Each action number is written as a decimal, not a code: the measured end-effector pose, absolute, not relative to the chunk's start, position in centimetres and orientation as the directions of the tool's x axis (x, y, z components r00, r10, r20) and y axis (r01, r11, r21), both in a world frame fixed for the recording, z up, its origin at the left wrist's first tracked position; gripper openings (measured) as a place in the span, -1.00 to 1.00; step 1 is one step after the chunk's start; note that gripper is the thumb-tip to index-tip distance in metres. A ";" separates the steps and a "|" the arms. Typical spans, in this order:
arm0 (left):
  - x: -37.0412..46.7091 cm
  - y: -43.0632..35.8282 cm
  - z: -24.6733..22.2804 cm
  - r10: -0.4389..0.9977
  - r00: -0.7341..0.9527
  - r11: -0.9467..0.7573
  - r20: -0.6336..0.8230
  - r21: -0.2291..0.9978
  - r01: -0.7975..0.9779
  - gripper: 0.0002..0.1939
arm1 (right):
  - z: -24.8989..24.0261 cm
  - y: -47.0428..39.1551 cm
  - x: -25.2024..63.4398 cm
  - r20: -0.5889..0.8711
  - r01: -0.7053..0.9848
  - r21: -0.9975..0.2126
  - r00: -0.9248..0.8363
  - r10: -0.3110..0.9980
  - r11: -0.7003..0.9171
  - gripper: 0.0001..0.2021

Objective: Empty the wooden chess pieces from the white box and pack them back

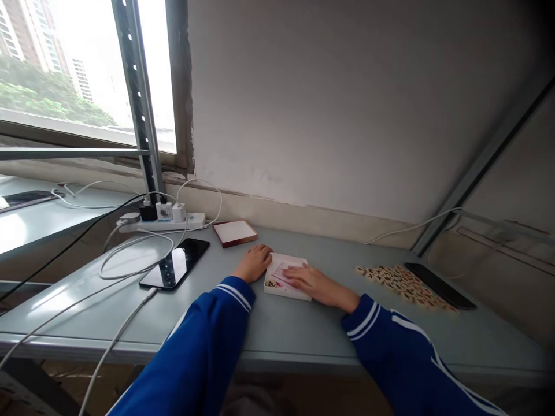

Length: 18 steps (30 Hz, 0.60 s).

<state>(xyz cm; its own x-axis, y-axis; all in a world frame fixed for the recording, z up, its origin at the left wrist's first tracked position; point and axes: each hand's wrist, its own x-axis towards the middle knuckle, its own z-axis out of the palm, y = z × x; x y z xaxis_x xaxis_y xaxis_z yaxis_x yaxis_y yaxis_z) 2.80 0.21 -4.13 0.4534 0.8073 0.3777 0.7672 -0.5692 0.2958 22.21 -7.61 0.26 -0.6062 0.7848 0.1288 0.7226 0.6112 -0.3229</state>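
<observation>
A flat, pale box (288, 292) with a printed grid and some red and dark characters on its top lies in front of me. Over its top my right hand (310, 283) lies flat, fingers stretched out and partly covering the print. My left hand (255, 263) rests on the table at the box's left edge, its fingers loosely extended and its fingertips near the far left corner. Off to the right, many round wooden Chinese chess pieces (401, 283) are spread in a loose patch. Behind my left hand sits a shallow red-brown box part (235, 233) with a white face.
A phone (176, 266) with a white cable plugged in lies on the left of the grey table (329, 341). Behind it stands a power strip (173, 222) with several chargers. A long black object (440, 286) lies beyond the pieces. Metal posts (145, 104) flank the table.
</observation>
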 end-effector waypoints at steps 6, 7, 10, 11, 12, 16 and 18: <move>2.7 0.3 -4.1 0.803 0.465 -0.578 0.374 0.297 0.760 -0.64 | 0.0 -8.2 25.6 0.284 0.769 -0.254 -0.520 0.806 0.586 -0.61; 2.7 0.4 -4.1 0.804 0.465 -0.578 0.371 0.300 0.759 -0.64 | 0.2 -8.1 27.0 0.353 0.818 -0.223 -0.439 0.826 0.530 -0.61; 2.7 0.5 -4.1 0.804 0.467 -0.579 0.368 0.306 0.756 -0.64 | 0.4 -7.7 32.4 0.462 0.948 -0.131 -0.201 0.864 0.291 -0.60; 2.6 0.5 -4.1 0.803 0.468 -0.580 0.370 0.306 0.755 -0.64 | 0.2 -7.6 34.2 0.443 0.968 -0.085 -0.176 0.879 0.236 -0.61; 2.6 0.5 -4.1 0.801 0.469 -0.582 0.372 0.306 0.753 -0.64 | -0.1 -7.6 35.9 0.408 0.978 -0.027 -0.180 0.895 0.209 -0.62; 2.6 0.5 -4.2 0.798 0.467 -0.586 0.381 0.313 0.747 -0.63 | -1.1 -7.5 39.0 0.289 0.966 0.153 -0.247 0.925 0.210 -0.65; 2.6 0.4 -4.2 0.802 0.460 -0.580 0.381 0.315 0.751 -0.63 | -1.3 -7.7 39.0 0.272 0.962 0.173 -0.255 0.928 0.213 -0.66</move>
